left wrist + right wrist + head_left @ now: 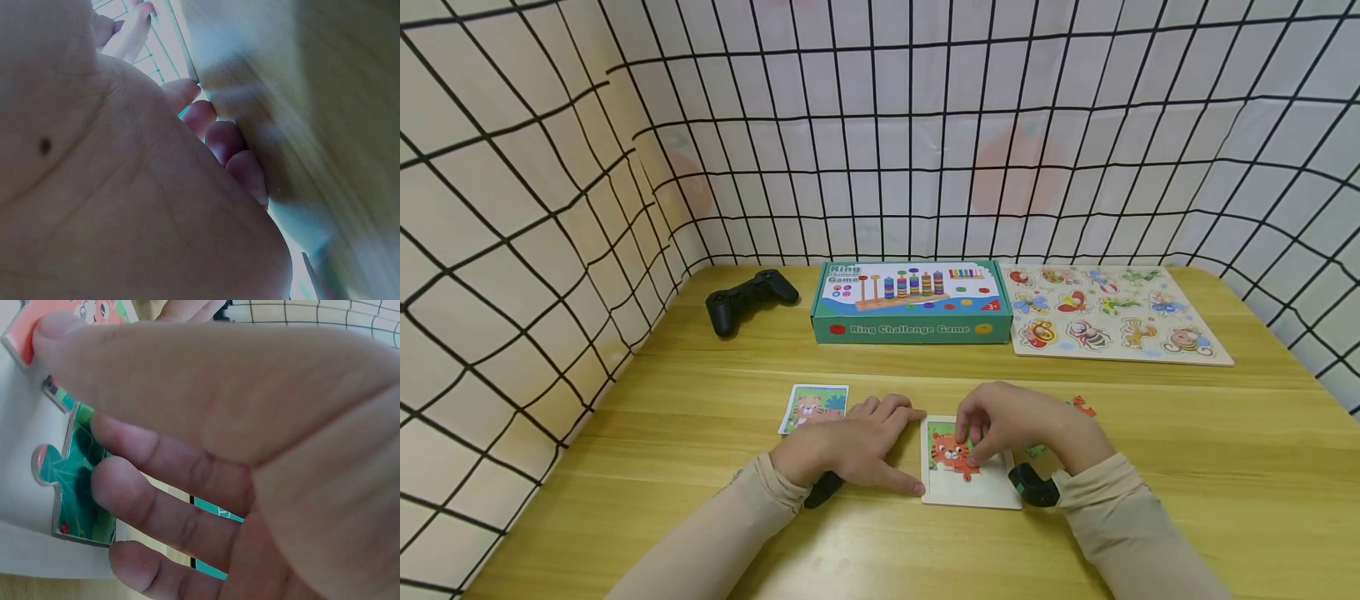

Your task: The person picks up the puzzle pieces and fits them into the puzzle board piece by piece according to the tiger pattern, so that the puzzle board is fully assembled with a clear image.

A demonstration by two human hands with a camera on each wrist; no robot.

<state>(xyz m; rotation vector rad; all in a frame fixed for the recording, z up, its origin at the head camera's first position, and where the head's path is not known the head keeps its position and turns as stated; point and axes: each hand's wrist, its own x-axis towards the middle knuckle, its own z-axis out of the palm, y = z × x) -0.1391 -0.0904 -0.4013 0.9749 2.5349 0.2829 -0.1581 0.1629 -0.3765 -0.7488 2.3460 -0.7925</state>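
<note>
A small white puzzle tray [955,495] lies before me, its upper left filled with jigsaw pieces showing an orange tiger [950,452]. My left hand [867,446] is spread on the table, index fingertip at the tray's upper left corner and thumb tip at the lower left. Over the tray, my right hand [1018,418] has its fingers curled, thumb and fingers at an orange puzzle piece [24,340]. In the right wrist view the thumb tip lies against that piece, and the other fingertips are beside a green puzzle piece [87,481]. The right index fingertip is partly hidden.
A tiger picture card [814,405] lies beyond my left wrist. Loose pieces, one red [1081,406] and one green [1037,451], lie around my right wrist. Farther back are a black game controller [751,298], a green ring game box [912,304] and a wooden insect puzzle board [1112,317].
</note>
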